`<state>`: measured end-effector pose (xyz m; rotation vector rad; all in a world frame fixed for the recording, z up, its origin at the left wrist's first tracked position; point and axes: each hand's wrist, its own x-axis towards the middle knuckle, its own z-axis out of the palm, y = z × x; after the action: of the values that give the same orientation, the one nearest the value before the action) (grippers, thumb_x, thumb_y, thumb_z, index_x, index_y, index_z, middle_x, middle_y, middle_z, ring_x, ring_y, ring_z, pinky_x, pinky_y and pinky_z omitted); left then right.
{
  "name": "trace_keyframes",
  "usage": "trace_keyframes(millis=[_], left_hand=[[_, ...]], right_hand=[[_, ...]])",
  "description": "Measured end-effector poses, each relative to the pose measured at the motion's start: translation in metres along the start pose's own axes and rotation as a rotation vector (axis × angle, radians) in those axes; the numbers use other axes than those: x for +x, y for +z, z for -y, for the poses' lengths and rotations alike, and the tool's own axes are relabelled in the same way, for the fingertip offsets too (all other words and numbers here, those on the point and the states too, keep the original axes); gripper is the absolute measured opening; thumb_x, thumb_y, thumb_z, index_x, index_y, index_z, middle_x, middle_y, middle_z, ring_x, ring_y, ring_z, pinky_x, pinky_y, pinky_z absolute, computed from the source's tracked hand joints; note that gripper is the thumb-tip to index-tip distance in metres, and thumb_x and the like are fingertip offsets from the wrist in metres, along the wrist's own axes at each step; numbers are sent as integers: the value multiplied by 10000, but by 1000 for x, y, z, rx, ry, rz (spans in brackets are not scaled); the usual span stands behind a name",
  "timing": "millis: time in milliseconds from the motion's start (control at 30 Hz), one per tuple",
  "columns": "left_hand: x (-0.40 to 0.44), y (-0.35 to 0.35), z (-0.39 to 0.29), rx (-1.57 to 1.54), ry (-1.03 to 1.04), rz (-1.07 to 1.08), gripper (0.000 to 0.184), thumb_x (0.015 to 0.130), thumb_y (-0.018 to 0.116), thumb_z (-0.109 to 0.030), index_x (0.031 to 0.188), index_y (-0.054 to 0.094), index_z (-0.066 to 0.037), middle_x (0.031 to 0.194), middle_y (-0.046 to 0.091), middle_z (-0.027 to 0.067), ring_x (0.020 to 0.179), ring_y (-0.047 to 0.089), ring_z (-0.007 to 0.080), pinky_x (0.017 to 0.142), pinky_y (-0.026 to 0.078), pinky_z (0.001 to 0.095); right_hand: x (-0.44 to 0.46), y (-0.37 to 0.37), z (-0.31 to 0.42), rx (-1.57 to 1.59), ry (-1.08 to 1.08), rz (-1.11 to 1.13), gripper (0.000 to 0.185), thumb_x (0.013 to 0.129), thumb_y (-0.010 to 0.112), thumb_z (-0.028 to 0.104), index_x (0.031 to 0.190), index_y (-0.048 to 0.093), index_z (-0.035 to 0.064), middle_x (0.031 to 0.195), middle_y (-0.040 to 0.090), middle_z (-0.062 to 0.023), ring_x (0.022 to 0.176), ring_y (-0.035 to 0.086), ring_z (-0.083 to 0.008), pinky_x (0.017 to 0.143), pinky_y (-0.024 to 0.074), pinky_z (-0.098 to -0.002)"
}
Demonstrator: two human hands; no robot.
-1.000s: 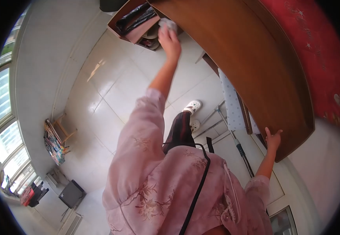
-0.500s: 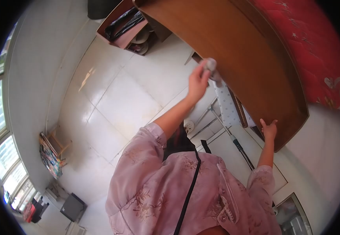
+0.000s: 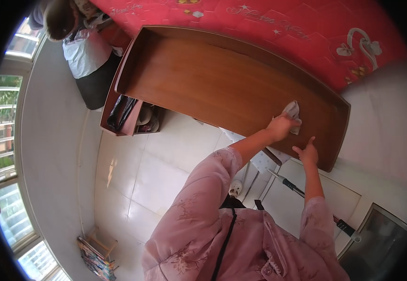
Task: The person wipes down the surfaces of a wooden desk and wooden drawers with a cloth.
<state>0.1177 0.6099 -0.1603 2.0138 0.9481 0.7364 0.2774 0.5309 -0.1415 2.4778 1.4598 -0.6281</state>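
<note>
Beyond the hands, a red quilt [image 3: 302, 51] is lying along the tabletop [image 3: 189, 79]. Having been out past the near edge half a second ago, the left hand [image 3: 280, 127] is now gripping a cloth [image 3: 294, 108] over the tabletop, just ahead of the right hand, so the work is seemingly shifting to this end. Its forearm [image 3: 252, 144] is slanting rightward; the right hand [image 3: 309, 153] is resting at the near edge, thumb and finger spread wide.

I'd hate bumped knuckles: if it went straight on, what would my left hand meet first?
Past its cloth, your left hand would probably meet the raised far rim of the wooden tabletop; depth is unclear.
</note>
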Motion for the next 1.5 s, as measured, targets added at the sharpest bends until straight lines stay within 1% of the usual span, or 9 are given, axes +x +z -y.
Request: trace_keyframes(millis=[133, 333, 367, 633, 733, 833, 900, 1333, 1500], left_hand=[[67, -35, -57, 86, 372, -470, 340, 601, 533, -51, 926, 550, -153, 972, 526, -10, 798, 465, 208, 656, 426, 295], [92, -123, 87, 984, 154, -4, 223, 653, 499, -158, 870, 550, -159, 959, 491, -42, 882, 415, 178, 722, 376, 296], [65, -157, 99, 781, -194, -86, 224, 660, 483, -139, 871, 555, -157, 946, 501, -28, 852, 428, 203, 714, 389, 299], [-86, -400, 167, 664, -119, -1439, 202, 703, 450, -11, 875, 556, -21, 822, 575, 143, 761, 557, 277, 696, 426, 327], [-75, -445, 182, 370, -109, -1421, 221, 726, 436, -49, 916, 547, -25, 837, 585, 123, 781, 563, 240, 715, 432, 305], [-9, -394, 178, 281, -437, -1054, 225, 764, 445, -161, 931, 553, -56, 882, 569, 138, 784, 555, 260, 707, 423, 331], [33, -327, 194, 809, -221, -1034, 174, 771, 402, -128, 841, 546, -59, 813, 559, 134, 786, 521, 309, 686, 400, 371], [160, -8, -25, 554, 29, -195, 352, 663, 475, -97, 990, 462, 33, 963, 497, 142, 881, 463, 251, 793, 335, 296], [198, 64, -47, 331, 210, -279, 214, 664, 495, -74, 867, 490, -7, 910, 518, 150, 784, 489, 315, 715, 386, 359]], right_hand=[[-9, -12, 12, 4, -30, -37, 904, 651, 639, 340, 1251, 64, -17, 623, 547, -120, 499, 537, -195, 505, 434, -275], [-14, -11, 10, 109, 37, 15, 933, 628, 648, 366, 1272, 41, 69, 664, 549, -125, 650, 548, -246, 587, 432, -313], [-14, -10, 10, 129, 36, 13, 930, 632, 651, 340, 1273, 31, 76, 642, 538, -117, 628, 541, -236, 584, 428, -310], [-15, -1, -2, 242, -6, -39, 864, 662, 645, 167, 1282, 45, 126, 459, 412, -40, 395, 435, -127, 429, 396, -241], [-17, -8, 6, 309, 12, -15, 865, 658, 648, 153, 1282, 48, 128, 455, 403, -36, 384, 419, -114, 416, 391, -233], [-19, -11, 8, 305, 28, -13, 861, 658, 648, 146, 1281, 54, 128, 453, 404, -37, 380, 411, -107, 411, 387, -229], [-19, -12, 8, 272, 33, -20, 859, 659, 647, 142, 1281, 56, 128, 452, 404, -36, 379, 410, -104, 409, 385, -227], [-16, 7, 1, 140, -38, -71, 1009, 583, 644, 437, 1266, 3, 64, 624, 547, -151, 581, 543, -296, 517, 423, -345], [-16, 2, 14, 243, 34, 7, 980, 583, 655, 398, 1269, 29, 85, 718, 563, -143, 658, 550, -290, 561, 430, -345]])
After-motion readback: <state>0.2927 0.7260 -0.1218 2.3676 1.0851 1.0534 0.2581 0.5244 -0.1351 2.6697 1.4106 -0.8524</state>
